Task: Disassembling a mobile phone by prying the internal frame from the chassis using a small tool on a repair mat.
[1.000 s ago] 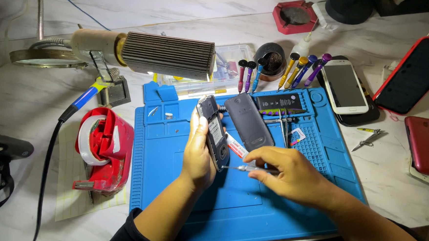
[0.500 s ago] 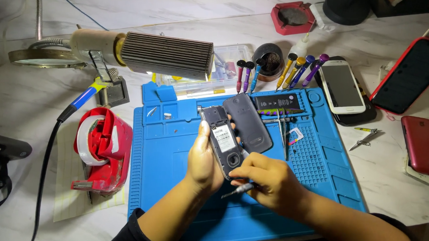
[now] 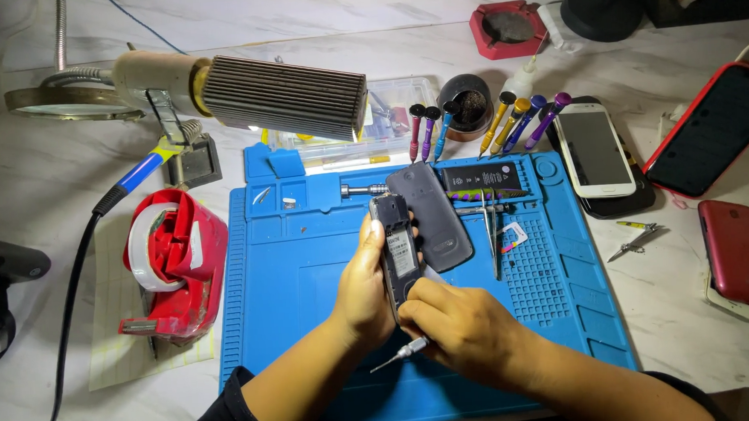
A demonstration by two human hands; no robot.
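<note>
At the far left a black cable [image 3: 71,286] runs down the white table [image 3: 31,169], and a red tape dispenser [image 3: 176,259] sits just off the left edge of the blue mat [image 3: 292,266], leaving only a thin strip of table between them. Above it a ribbed lamp head [image 3: 283,96] hangs over the mat's top left corner. The mat's left half is bare and gives the most open room. The left hand [image 3: 363,288] is curled around a small dark phone [image 3: 396,252], held on edge above the mat's middle with its open back showing, thumb along its left side. The right hand [image 3: 462,325] is closed over the phone's lower end, gripping a small screwdriver [image 3: 403,352] whose tip points left and down. Just right of the phone a grey back cover [image 3: 433,220] lies on the mat, with tweezers [image 3: 491,230] beside it. Screwdrivers [image 3: 507,122] stand along the mat's top edge. Past the right edge lie a white phone [image 3: 593,148], a red-edged tablet [image 3: 716,128] and a red phone [image 3: 738,251], crowding that side.
</note>
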